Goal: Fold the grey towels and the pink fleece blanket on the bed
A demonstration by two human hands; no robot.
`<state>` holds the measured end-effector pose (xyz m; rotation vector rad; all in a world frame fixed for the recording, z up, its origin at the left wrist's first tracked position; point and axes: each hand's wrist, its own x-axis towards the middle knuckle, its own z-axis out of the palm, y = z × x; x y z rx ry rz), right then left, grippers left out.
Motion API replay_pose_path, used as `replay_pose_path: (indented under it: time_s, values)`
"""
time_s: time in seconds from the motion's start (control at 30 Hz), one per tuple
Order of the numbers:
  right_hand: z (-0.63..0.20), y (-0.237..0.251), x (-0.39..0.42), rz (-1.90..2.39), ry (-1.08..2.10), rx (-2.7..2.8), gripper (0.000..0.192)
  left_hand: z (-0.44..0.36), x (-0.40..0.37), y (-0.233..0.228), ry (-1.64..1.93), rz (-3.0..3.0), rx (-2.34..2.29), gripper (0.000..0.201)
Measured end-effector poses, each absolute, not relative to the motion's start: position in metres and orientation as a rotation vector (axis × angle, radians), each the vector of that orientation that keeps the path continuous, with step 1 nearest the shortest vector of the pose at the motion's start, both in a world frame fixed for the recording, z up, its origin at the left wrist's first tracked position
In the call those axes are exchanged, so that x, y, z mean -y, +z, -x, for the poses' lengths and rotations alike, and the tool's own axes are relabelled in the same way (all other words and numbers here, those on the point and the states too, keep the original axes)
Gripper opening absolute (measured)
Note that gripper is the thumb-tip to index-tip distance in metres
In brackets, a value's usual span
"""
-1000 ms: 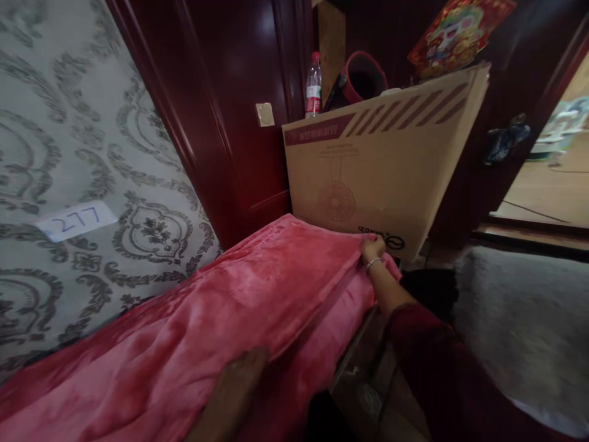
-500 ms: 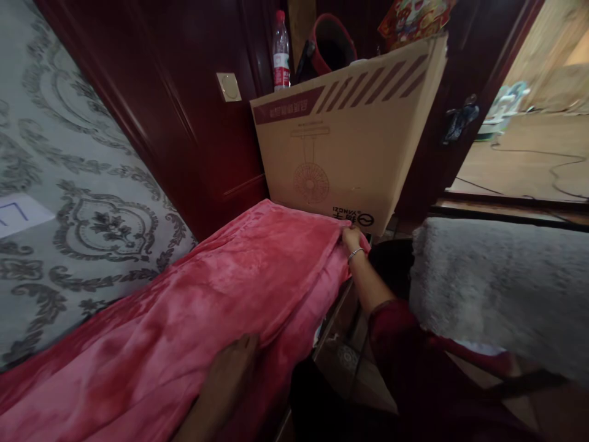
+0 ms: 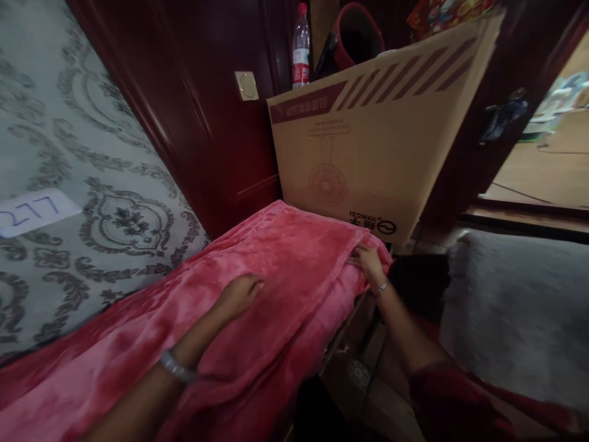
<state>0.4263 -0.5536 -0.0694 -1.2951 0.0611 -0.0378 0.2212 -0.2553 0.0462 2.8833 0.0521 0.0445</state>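
Observation:
A pink-red plush blanket [image 3: 294,252] lies folded in layers along a low bed-like surface. Over its middle is my left hand [image 3: 239,294], a bracelet on the wrist, its fingers curled in with nothing visible in them; some blur surrounds the fingertips. Near the far right corner, my right hand [image 3: 367,259] rests on the blanket's folded edge. Its fingers are stretched out and touch the cloth, without a grip that I can see.
Behind the blanket stands a large cardboard box [image 3: 377,135], with a plastic bottle [image 3: 300,55] behind it. Patterned wallpaper [image 3: 133,227] and a dark red door panel [image 3: 207,135] border the left. A grey fluffy cushion-like thing [image 3: 519,319] lies at the right.
My left hand has risen from the lower blanket fold and moved farther forward over the top layer. My right hand has let go of the blanket's corner and lies on its edge.

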Motion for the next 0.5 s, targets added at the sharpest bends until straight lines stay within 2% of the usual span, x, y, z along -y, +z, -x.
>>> replay_pose_path:
  time_s: [0.23,0.4,0.5]
  values:
    - [-0.432,-0.078,0.556,1.233,0.021,-0.057,0.052,-0.347,0.192,0.052,0.222,-2.925,-0.555,0.029]
    - [-0.437,-0.089,0.559,1.295,0.047,-0.053,0.043,-0.405,0.166,0.033,0.119,-2.892,-0.658,0.038]
    - [-0.439,-0.093,0.559,1.338,0.014,-0.043,0.048,-0.437,0.161,0.026,0.057,-2.869,-0.641,0.047]
